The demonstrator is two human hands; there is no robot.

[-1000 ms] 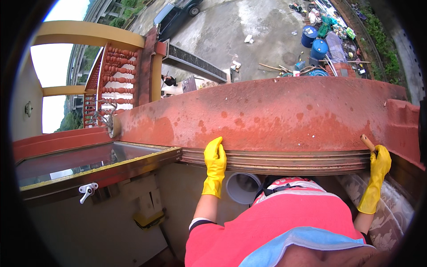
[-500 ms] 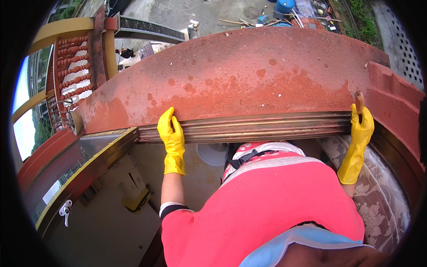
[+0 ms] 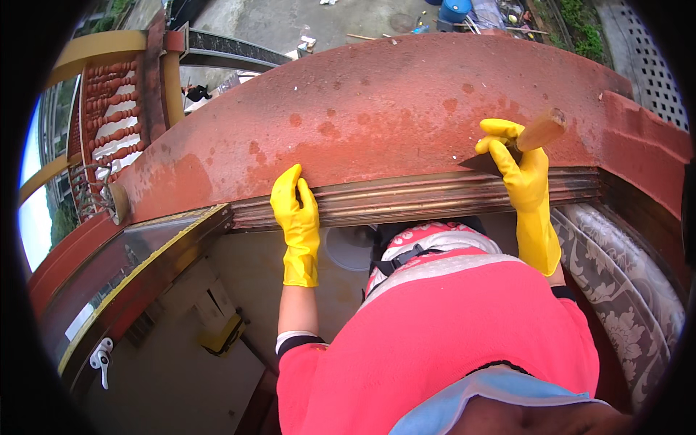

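My right hand (image 3: 528,170), in a yellow rubber glove, grips a scraper by its wooden handle (image 3: 544,129). The scraper's flat, dark metal blade (image 3: 484,164) points left, over the red ledge (image 3: 377,123) close to the window track (image 3: 420,197). My left hand (image 3: 296,203), gloved the same way, rests across the bronze-coloured track with its fingers stretched toward the ledge. A gap shows between its thumb and fingers, and I see no tool in it. Small pale crumbs and dark wet spots mark the ledge.
An open window sash (image 3: 138,272) with a white handle (image 3: 102,359) stands at the left. Patterned curtain fabric (image 3: 616,290) hangs at the right. Past the ledge's far edge lies a yard below, with a blue barrel (image 3: 455,10). A red balustrade (image 3: 110,109) rises at the far left.
My right hand has moved left from the ledge's right end, and the scraper blade has come into view. My left hand has shifted slightly right along the track.
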